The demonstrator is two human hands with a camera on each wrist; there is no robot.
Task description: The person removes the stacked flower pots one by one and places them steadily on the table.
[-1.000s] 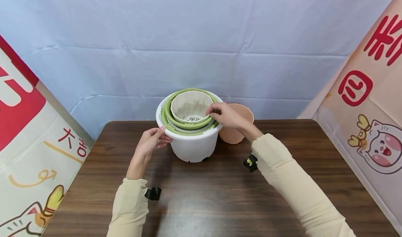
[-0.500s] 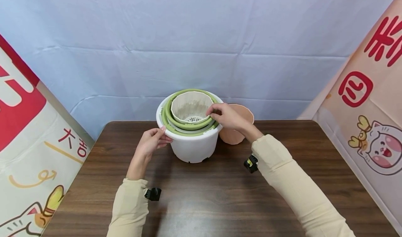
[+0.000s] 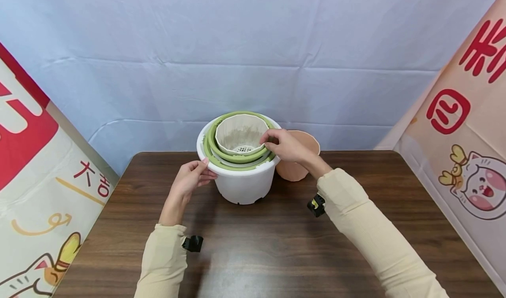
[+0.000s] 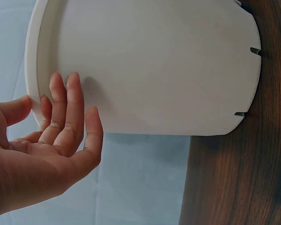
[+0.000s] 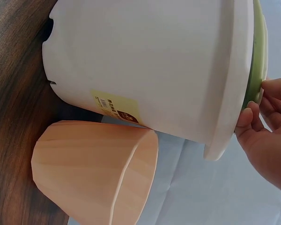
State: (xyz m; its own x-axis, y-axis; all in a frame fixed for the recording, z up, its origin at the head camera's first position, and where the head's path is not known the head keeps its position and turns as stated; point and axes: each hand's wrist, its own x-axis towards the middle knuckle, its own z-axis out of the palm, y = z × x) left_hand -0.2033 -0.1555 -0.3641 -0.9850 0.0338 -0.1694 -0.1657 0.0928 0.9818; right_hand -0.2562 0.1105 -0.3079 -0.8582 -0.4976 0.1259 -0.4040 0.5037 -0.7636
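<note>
A large white flowerpot stands upright on the table, with green-rimmed pots nested inside it. The innermost is a smaller off-white flowerpot with a wavy rim, a stained inside and a perforated bottom. My left hand pinches the large pot's rim at the near left; in the left wrist view the thumb lies on the rim and the other fingers spread below it. At the right side, my right hand pinches at the off-white pot's rim, beside the green one; the exact contact is partly hidden.
An orange-pink flowerpot stands behind and right of the large pot, close against it in the right wrist view. The dark wooden table ends at a pale cloth backdrop. Printed banners flank both sides.
</note>
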